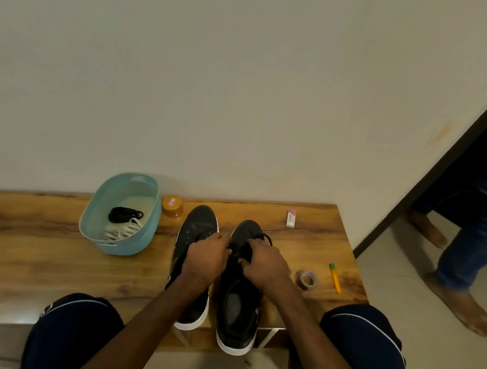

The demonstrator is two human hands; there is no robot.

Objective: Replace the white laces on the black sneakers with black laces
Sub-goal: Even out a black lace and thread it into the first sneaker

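Since 2 black canvas sneakers (198, 225) stand heels-out at the front edge of the wooden bench (26, 248) for reach, left hand (206, 257) and right hand (267, 266) both pinch a black lace (264, 237).

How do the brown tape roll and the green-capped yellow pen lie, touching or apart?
Apart: head view shows bare wooden bench between tape roll and pen.

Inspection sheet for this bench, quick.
Surface: wooden bench top, grain visible.
Job's things: left black white-soled sneaker, no lace visible; right black sneaker carrying black lace; black lace bundle and white laces in light-blue plastic basket.
Clutter: orange-lidded jar, white eraser, tape roll, yellow pen.
Hands: right hand pinches that lace; left hand curled beside it, grip hidden.
Cables: nothing seen.
Surroundings: cream wall, dark door frame, barefoot person in jeans at right.
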